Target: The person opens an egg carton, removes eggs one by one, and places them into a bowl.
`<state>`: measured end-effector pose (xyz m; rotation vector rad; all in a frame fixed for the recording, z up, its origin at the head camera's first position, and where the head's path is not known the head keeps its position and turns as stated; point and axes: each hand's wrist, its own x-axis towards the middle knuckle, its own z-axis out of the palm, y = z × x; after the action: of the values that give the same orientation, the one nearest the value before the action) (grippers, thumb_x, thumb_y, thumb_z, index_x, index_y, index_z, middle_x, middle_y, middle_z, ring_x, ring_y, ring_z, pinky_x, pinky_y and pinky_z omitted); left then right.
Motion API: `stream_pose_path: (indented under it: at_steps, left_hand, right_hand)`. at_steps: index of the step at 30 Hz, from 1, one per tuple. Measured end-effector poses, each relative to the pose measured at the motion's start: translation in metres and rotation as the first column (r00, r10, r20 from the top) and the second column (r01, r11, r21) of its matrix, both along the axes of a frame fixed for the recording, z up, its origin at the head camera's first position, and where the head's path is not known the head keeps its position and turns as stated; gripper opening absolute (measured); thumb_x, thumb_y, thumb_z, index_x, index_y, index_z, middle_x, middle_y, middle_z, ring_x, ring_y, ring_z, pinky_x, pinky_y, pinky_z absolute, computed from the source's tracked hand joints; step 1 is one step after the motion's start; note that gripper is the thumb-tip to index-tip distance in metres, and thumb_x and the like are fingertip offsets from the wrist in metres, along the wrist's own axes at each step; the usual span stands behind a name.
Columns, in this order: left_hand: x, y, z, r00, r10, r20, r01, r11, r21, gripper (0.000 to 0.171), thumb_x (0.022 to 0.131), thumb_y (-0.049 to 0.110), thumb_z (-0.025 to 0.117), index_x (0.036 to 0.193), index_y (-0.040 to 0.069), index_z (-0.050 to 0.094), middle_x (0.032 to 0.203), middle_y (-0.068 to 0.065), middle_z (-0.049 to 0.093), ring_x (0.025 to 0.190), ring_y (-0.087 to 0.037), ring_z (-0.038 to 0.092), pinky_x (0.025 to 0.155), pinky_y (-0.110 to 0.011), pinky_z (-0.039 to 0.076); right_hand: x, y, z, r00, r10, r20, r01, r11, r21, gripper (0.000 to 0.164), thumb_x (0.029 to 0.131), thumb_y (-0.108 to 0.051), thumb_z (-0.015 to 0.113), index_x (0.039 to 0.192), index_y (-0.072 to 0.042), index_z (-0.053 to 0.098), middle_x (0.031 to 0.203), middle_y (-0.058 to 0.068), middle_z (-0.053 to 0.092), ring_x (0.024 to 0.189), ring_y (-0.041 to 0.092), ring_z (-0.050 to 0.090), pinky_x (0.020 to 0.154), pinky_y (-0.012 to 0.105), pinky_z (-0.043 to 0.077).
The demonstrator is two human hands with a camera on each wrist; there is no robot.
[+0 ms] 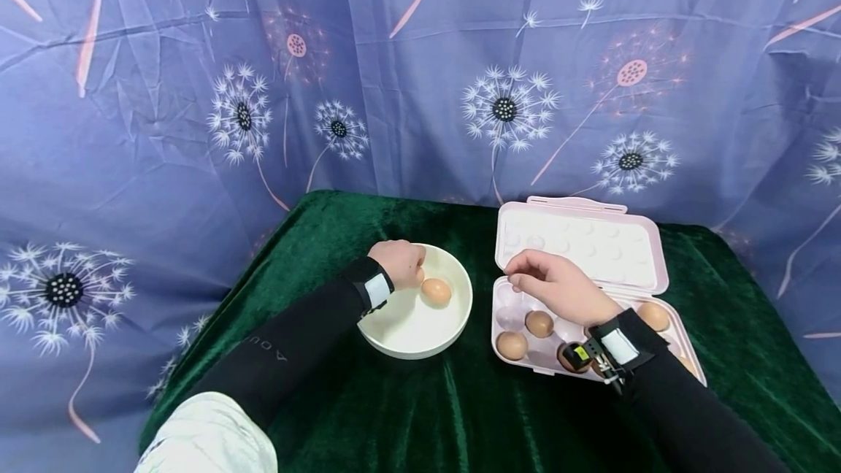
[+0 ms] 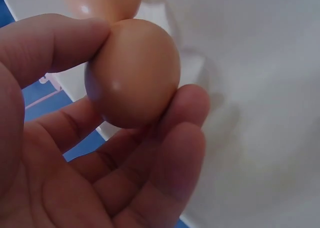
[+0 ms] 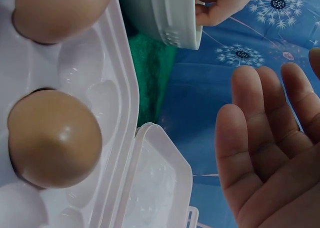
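Note:
Inside the white bowl (image 1: 410, 345), my left hand (image 1: 397, 263) grips a brown egg (image 2: 134, 74) between thumb and fingers. A second brown egg (image 1: 436, 292) lies on the bowl's floor, close beside the held one. Over the opened pink egg carton (image 1: 501, 312), my right hand (image 1: 566, 287) hovers with its fingers relaxed and nothing in them. Several brown eggs sit in the carton's cups, among them a darker egg (image 1: 539, 324) and one at the front left corner (image 1: 512, 346). The right forearm and wrist partly hide others.
The carton's lid (image 1: 578, 243) is folded back towards the curtain (image 1: 420, 93). A green velvet cloth (image 1: 388, 414) covers the table under bowl and carton. The bowl stands left of the carton, with a strip of cloth between them.

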<state>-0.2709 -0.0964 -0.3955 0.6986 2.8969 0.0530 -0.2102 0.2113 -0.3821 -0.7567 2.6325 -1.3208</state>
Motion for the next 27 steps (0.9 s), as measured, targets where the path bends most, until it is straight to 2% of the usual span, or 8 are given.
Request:
stream_pose_path:
  at_steps: [3,9,15,18,21,24,27]
  left_hand:
    - [-0.004,0.000,-0.004,1.000,-0.001,0.002,0.001,1.000,-0.008,0.011,0.096,0.022,0.067,0.087,0.020,0.061,0.072,0.005,0.057,0.064,-0.014,0.052,0.061,-0.030,0.037]
    - [-0.010,0.001,-0.011,1.000,-0.002,-0.014,0.002,1.000,-0.021,0.020,0.092,0.025,0.071,0.077,0.022,0.058,0.066,0.006,0.054,0.063,-0.014,0.052,0.060,-0.031,0.036]
    - [-0.011,0.004,-0.016,1.000,0.000,-0.029,0.000,1.000,0.002,0.026,0.089,0.026,0.074,0.070,0.022,0.056,0.063,0.007,0.052,0.063,-0.013,0.052,0.059,-0.031,0.037]
    - [-0.011,0.004,-0.018,0.999,0.001,-0.042,-0.001,1.000,0.008,0.028,0.088,0.026,0.074,0.069,0.022,0.054,0.063,0.007,0.049,0.063,-0.013,0.051,0.059,-0.031,0.035]
    - [-0.010,0.003,-0.017,0.999,-0.001,-0.037,0.001,1.000,0.016,0.022,0.089,0.026,0.074,0.074,0.022,0.058,0.069,0.007,0.055,0.066,-0.013,0.051,0.062,-0.031,0.038]
    - [-0.007,0.002,-0.015,1.000,0.004,-0.011,-0.003,1.000,0.022,0.005,0.091,0.024,0.073,0.091,0.023,0.068,0.088,0.007,0.066,0.072,-0.012,0.055,0.069,-0.031,0.044]
    - [-0.005,0.001,-0.013,1.000,0.011,0.025,-0.012,1.000,0.024,0.020,0.092,0.021,0.071,0.112,0.023,0.071,0.109,0.006,0.070,0.080,-0.011,0.059,0.077,-0.034,0.047]
  right_hand:
    - [-0.001,0.000,-0.001,1.000,0.013,-0.006,-0.013,1.000,-0.010,0.010,0.103,-0.016,0.059,0.110,-0.016,0.067,0.097,0.004,0.068,0.088,0.029,0.064,0.081,0.027,0.047]
    - [-0.003,-0.002,-0.004,0.999,0.038,-0.030,-0.039,0.999,-0.023,0.010,0.102,-0.016,0.060,0.109,-0.015,0.067,0.094,-0.001,0.068,0.086,0.018,0.063,0.081,0.027,0.047]
    - [-0.001,-0.002,-0.004,0.999,0.040,-0.016,-0.040,0.999,-0.020,0.009,0.102,-0.016,0.061,0.109,-0.018,0.067,0.097,0.004,0.069,0.086,0.018,0.063,0.081,0.027,0.048]
    - [-0.001,-0.002,-0.003,0.999,0.033,-0.012,-0.033,0.999,-0.013,0.009,0.102,-0.016,0.061,0.109,-0.018,0.067,0.096,0.002,0.069,0.086,0.018,0.063,0.081,0.028,0.048]
    - [-0.001,-0.001,-0.004,1.000,0.024,-0.008,-0.024,1.000,-0.006,0.010,0.102,-0.016,0.061,0.109,-0.018,0.067,0.095,0.000,0.068,0.085,0.018,0.063,0.080,0.028,0.048]
    - [0.000,0.001,-0.003,1.000,0.019,-0.005,-0.019,1.000,0.000,0.010,0.102,-0.016,0.061,0.109,-0.019,0.067,0.094,-0.003,0.068,0.085,0.018,0.062,0.080,0.028,0.048]
    - [0.000,0.000,-0.002,1.000,0.026,-0.008,-0.026,1.000,0.001,0.010,0.102,-0.017,0.061,0.109,-0.019,0.067,0.095,-0.003,0.068,0.085,0.018,0.062,0.080,0.028,0.048]
